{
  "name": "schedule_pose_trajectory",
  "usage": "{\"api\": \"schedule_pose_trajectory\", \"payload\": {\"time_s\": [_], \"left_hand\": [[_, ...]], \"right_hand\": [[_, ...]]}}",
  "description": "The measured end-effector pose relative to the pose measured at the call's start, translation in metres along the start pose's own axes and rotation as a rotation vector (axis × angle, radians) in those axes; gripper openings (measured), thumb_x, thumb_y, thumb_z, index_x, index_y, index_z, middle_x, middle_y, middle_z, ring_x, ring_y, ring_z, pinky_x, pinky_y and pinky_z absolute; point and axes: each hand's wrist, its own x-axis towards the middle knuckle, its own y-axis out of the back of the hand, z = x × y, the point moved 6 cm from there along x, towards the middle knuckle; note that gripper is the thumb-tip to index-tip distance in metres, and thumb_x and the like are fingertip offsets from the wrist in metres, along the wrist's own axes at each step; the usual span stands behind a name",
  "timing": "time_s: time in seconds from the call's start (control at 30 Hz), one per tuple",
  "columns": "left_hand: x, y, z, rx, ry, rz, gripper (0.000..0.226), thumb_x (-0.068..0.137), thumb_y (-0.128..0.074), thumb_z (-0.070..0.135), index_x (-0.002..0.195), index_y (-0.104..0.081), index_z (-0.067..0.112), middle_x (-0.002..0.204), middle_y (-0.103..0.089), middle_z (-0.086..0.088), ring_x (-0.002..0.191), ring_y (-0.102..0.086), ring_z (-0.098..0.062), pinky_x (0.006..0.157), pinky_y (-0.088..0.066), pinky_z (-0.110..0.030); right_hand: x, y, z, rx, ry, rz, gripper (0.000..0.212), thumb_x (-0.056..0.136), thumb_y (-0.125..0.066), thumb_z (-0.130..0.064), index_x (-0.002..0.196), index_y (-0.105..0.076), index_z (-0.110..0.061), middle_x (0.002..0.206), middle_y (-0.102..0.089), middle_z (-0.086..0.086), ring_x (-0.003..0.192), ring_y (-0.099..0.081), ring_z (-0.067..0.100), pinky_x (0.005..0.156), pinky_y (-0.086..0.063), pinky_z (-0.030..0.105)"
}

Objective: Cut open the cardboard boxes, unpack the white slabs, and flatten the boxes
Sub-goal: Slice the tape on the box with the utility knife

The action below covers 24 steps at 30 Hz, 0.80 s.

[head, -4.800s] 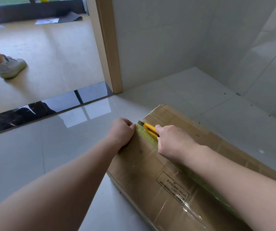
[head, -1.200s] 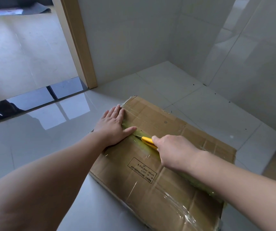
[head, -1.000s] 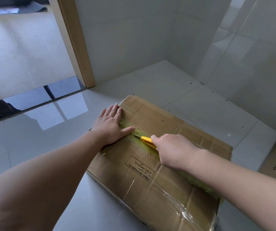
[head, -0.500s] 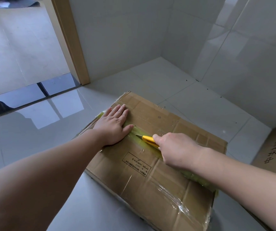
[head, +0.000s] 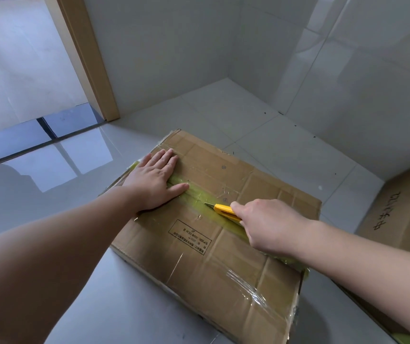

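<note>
A flat brown cardboard box [head: 223, 247] wrapped in clear film lies on the glossy tiled floor. A strip of yellow-green tape [head: 199, 203] runs along its middle seam. My left hand [head: 153, 181] presses flat on the box's far left end, fingers straight, thumb lying along the tape. My right hand [head: 266, 225] grips a yellow utility knife [head: 223, 210]. The knife's blade tip sits on the tape near the middle of the box, a short way right of my left thumb.
A second cardboard box [head: 402, 212] with handwritten marks stands at the right edge. Tiled walls [head: 347, 83] meet in a corner behind the box. A wooden door frame [head: 87, 58] and a dark threshold strip [head: 38, 135] lie to the back left.
The knife in my right hand has slid along the tape toward me, away from my left thumb. My left hand stays pressed flat on the box. The view has shifted right.
</note>
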Motion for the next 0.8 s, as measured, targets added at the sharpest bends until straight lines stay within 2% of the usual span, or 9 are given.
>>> {"api": "schedule_pose_trajectory", "payload": {"time_s": [0.13, 0.33, 0.47, 0.53, 0.63, 0.8], "left_hand": [[0.0, -0.001, -0.002, -0.003, 0.0, 0.005, 0.103, 0.069, 0.004, 0.087, 0.152, 0.003, 0.026, 0.158, 0.011, 0.007, 0.144, 0.013, -0.01, 0.114, 0.011, -0.032], [0.0, -0.002, -0.002, 0.007, -0.004, 0.011, 0.101, 0.071, 0.004, 0.087, 0.151, 0.003, 0.026, 0.158, 0.011, 0.007, 0.144, 0.013, -0.01, 0.115, 0.01, -0.032], [-0.001, 0.0, 0.0, 0.016, 0.006, -0.008, 0.1, 0.071, 0.004, 0.085, 0.151, 0.003, 0.025, 0.158, 0.01, 0.006, 0.144, 0.013, -0.011, 0.116, 0.01, -0.034], [-0.002, 0.001, 0.003, 0.019, 0.021, -0.006, 0.099, 0.073, 0.003, 0.083, 0.152, 0.002, 0.024, 0.159, 0.01, 0.004, 0.145, 0.012, -0.012, 0.116, 0.01, -0.034], [-0.003, 0.004, 0.012, 0.016, 0.027, 0.01, 0.097, 0.075, 0.003, 0.079, 0.152, 0.0, 0.021, 0.159, 0.008, 0.002, 0.145, 0.011, -0.013, 0.117, 0.01, -0.036], [-0.001, 0.002, 0.055, -0.016, -0.114, 0.008, 0.087, 0.081, 0.005, 0.071, 0.152, 0.0, 0.02, 0.159, 0.008, 0.001, 0.145, 0.012, -0.012, 0.117, 0.011, -0.037]], "right_hand": [[-0.013, -0.006, 0.009, 0.017, -0.006, -0.005, 0.033, 0.093, -0.045, -0.019, 0.125, -0.04, -0.023, 0.082, -0.049, -0.003, 0.074, -0.055, 0.023, 0.055, -0.039, 0.032], [-0.036, -0.013, 0.025, 0.009, -0.019, 0.019, 0.042, 0.092, -0.046, -0.023, 0.132, -0.034, -0.024, 0.089, -0.054, -0.003, 0.08, -0.057, 0.022, 0.056, -0.035, 0.031], [-0.04, -0.021, 0.023, -0.027, -0.016, -0.004, 0.036, 0.092, -0.041, -0.019, 0.128, -0.037, -0.022, 0.081, -0.05, -0.003, 0.07, -0.053, 0.021, 0.054, -0.041, 0.034], [-0.04, -0.023, 0.022, -0.035, -0.016, 0.008, 0.039, 0.093, -0.04, -0.018, 0.132, -0.036, -0.021, 0.079, -0.046, -0.003, 0.067, -0.048, 0.022, 0.054, -0.037, 0.034], [-0.041, -0.022, 0.024, -0.047, -0.021, 0.027, 0.045, 0.095, -0.04, -0.021, 0.138, -0.031, -0.021, 0.087, -0.052, -0.001, 0.067, -0.044, 0.022, 0.056, -0.034, 0.033], [-0.046, -0.019, 0.024, -0.045, -0.005, 0.055, 0.048, 0.097, -0.04, -0.027, 0.143, -0.026, -0.022, 0.099, -0.056, -0.001, 0.075, -0.05, 0.022, 0.06, -0.034, 0.032]]}}
